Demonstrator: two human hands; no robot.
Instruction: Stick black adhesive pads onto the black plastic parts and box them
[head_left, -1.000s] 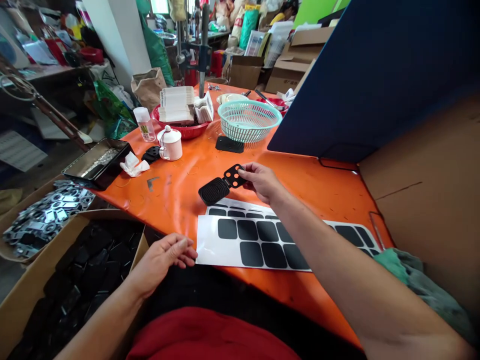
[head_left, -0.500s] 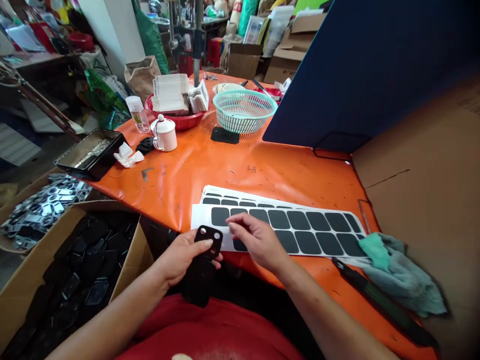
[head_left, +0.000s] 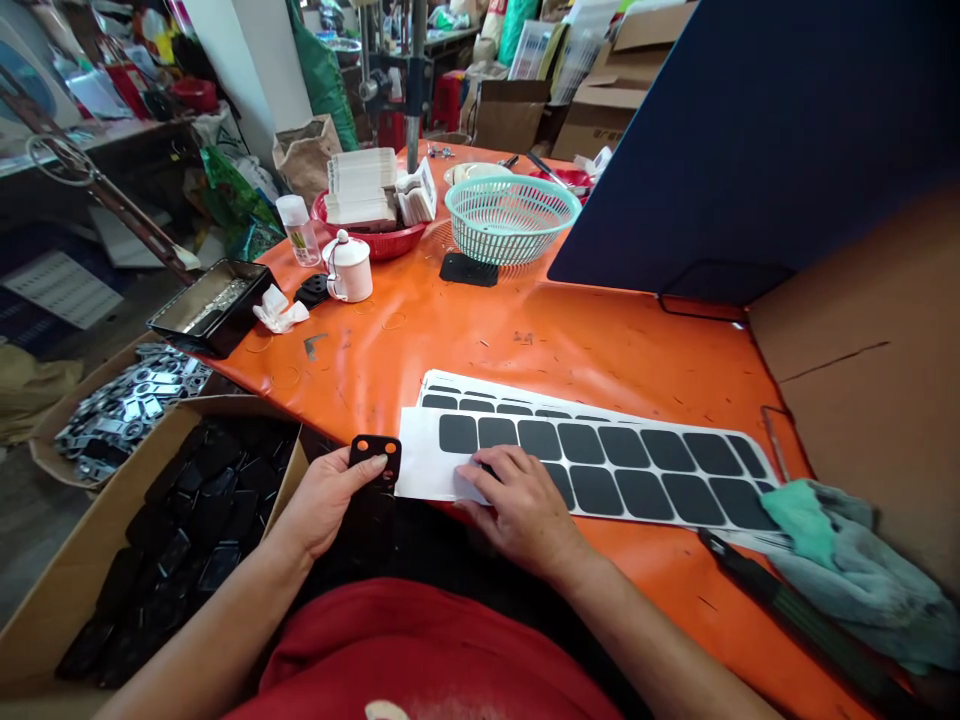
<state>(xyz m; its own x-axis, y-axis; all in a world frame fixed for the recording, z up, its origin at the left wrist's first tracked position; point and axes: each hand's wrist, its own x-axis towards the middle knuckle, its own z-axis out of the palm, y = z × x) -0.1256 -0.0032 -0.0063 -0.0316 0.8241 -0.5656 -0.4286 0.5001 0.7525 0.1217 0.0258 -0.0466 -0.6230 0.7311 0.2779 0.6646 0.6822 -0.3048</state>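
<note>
My left hand (head_left: 326, 497) grips a flat black plate (head_left: 375, 462) with round holes near its top edge; orange shows through two of them. The plate is beside the left end of a white sheet (head_left: 420, 455) that bears two rows of dark rounded-square stickers (head_left: 581, 443). Over the sheet's lower left part, my right hand (head_left: 517, 500) has its fingers bent at a dark sticker. Its fingertips press on the sheet's lower row, and the sticker under them is mostly hidden. More sticker sheets (head_left: 465, 383) lie beneath, toward the back.
Cartons of black parts (head_left: 217, 510) and metal parts (head_left: 135, 400) stand at the left. A lidded white mug (head_left: 350, 270), a green basket (head_left: 510, 225) and a red basin (head_left: 382, 243) are farther back. A cloth (head_left: 862, 560) and dark tool (head_left: 795, 610) lie right.
My left hand and the black plate have moved left, away from my right hand. My right hand has come down onto the sheet's lower row. The view has shifted slightly.
</note>
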